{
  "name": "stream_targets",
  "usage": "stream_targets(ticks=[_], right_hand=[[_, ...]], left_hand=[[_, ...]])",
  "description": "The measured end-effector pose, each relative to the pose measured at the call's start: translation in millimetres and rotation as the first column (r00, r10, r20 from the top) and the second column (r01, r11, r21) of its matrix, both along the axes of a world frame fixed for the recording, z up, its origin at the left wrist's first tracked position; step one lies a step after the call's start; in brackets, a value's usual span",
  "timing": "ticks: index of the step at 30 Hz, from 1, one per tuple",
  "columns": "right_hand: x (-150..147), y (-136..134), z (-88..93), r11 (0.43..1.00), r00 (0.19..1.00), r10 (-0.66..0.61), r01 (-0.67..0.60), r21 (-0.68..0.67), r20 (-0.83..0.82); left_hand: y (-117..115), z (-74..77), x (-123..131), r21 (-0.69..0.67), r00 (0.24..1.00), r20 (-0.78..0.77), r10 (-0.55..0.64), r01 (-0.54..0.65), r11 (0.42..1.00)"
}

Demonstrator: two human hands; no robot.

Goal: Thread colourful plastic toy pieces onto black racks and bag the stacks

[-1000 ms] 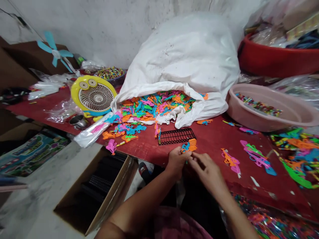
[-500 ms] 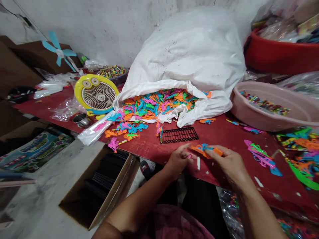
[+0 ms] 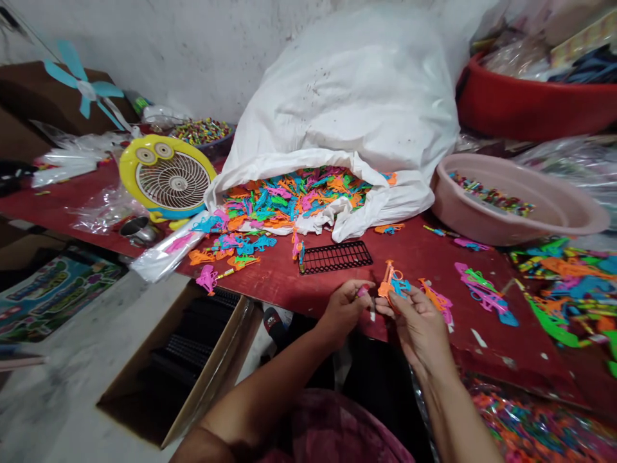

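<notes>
Above the table's front edge, my left hand (image 3: 344,307) pinches a small pink-and-red piece (image 3: 362,291), too small to name. Just to its right, my right hand (image 3: 421,328) is closed on an orange toy gun (image 3: 386,280), which stands up from the fingers, and a blue toy gun (image 3: 400,283). Beyond the hands lies a flat black plastic grid (image 3: 336,258), with pink and blue toy pieces (image 3: 297,249) at its left end. Right of my right hand rests an orange-and-pink pair of toy guns (image 3: 438,301), partly covered by the fingers.
A white sack (image 3: 337,109) spills colourful toy guns (image 3: 294,199) at the back. Right are a pink basin (image 3: 511,225), a red tub (image 3: 535,109) and a toy pile (image 3: 569,289). A yellow fan (image 3: 166,177) stands left; a carton (image 3: 178,366) of black grids sits below.
My right hand has turned the orange toy gun from lying flat to upright and closer to my left hand. The view has shifted slightly right. My left hand keeps its pinch.
</notes>
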State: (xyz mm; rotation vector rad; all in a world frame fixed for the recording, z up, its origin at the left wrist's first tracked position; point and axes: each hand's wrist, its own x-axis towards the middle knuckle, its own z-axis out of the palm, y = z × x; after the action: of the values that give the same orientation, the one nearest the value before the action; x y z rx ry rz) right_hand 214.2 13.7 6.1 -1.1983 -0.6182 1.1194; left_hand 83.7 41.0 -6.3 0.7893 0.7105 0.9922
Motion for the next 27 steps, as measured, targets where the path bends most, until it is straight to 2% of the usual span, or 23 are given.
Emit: stream_targets(ticks=[7,13,20,24,27], right_hand=[[-6.7,-4.8,9.0,0.978,0.959,-0.194,0.175,0.110,0.206],[-13.5,-12.2,7.3,0.963,0.915,-0.253,0.206,0.176,0.315],[-21.6,-15.3,11.7,0.956,0.871,-0.289,0.241,0.167,0.397],[-25.8,-16.4,11.9,0.939,0.811,-0.340,0.265,0.220,0.475],[-29.3,-17.4,7.6,0.920,0.797,-0.383,0.282,0.273,0.467]], left_hand=[[-4.6,2.0,3.7,0.088,0.999,0.001,-0.041,0.041,0.995],[-4.8,0.4,7.1,0.070,1.000,-0.004,0.003,-0.003,0.998],[-5.8,8.3,7.0,0.122,0.998,-0.067,0.013,-0.005,0.993],[-6.9,3.0,8.1,0.173,0.996,-0.086,0.028,-0.013,0.985],[-8.6,-4.0,9.4,0.228,0.993,-0.102,0.062,-0.037,0.973]])
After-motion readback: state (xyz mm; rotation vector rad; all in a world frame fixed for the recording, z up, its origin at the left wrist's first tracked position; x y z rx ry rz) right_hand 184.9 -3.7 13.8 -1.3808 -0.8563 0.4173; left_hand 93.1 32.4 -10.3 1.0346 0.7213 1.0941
